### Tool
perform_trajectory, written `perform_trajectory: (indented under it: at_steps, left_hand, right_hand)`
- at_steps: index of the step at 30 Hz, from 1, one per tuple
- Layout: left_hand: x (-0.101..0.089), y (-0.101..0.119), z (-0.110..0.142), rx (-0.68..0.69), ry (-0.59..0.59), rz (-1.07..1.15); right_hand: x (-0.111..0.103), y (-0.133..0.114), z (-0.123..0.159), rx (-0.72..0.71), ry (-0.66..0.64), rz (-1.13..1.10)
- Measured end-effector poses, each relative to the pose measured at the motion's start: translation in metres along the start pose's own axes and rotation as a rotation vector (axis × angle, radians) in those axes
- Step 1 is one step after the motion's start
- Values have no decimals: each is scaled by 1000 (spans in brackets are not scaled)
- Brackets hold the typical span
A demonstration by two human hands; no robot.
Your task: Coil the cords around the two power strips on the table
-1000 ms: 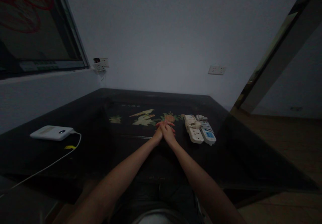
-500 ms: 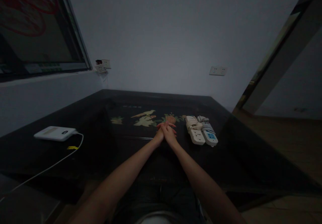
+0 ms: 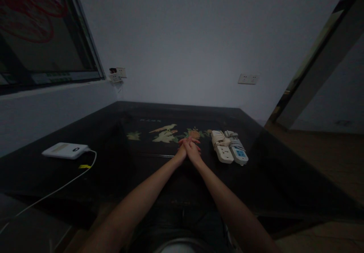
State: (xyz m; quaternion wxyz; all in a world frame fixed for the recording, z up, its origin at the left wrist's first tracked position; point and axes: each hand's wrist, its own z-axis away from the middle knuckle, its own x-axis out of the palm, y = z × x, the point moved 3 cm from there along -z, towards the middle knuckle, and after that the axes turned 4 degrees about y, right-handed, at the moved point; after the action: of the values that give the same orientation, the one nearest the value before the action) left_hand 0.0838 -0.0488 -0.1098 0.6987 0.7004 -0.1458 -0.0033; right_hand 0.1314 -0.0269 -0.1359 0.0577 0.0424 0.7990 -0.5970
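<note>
Left hand (image 3: 182, 153) and right hand (image 3: 192, 150) clasped together, two cord-wrapped power strips (image 3: 225, 154) nearby, on a black table (image 3: 273, 169)

Black across the tabletop (image 3: 136, 181), patterned with a cream bird (image 3: 168, 127), cream leaves (image 3: 164, 136) and a dull-orange flower (image 3: 194, 134) amid green foliage. Cream on the nearer power strip (image 3: 226, 155), white with a blue socket panel (image 3: 240, 153) on the farther power strip (image 3: 245, 160); white on the power bank (image 3: 65, 153) and its cable (image 3: 95, 157), yellow on the small tab (image 3: 84, 166). Bluish grey on the wall (image 3: 182, 48), patterned with red rings on the window (image 3: 28, 18).
</note>
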Motion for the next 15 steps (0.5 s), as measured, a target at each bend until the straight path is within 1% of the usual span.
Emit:
perform_trajectory:
  at_steps: [7, 15]
  left_hand:
    - [-2, -1, -1, 14, -9, -20]
    - [-5, -16, -13, 5, 17, 7]
  right_hand:
    - [0, -4, 1, 7, 2, 18]
    - [-1, -7, 3, 15, -15, 19]
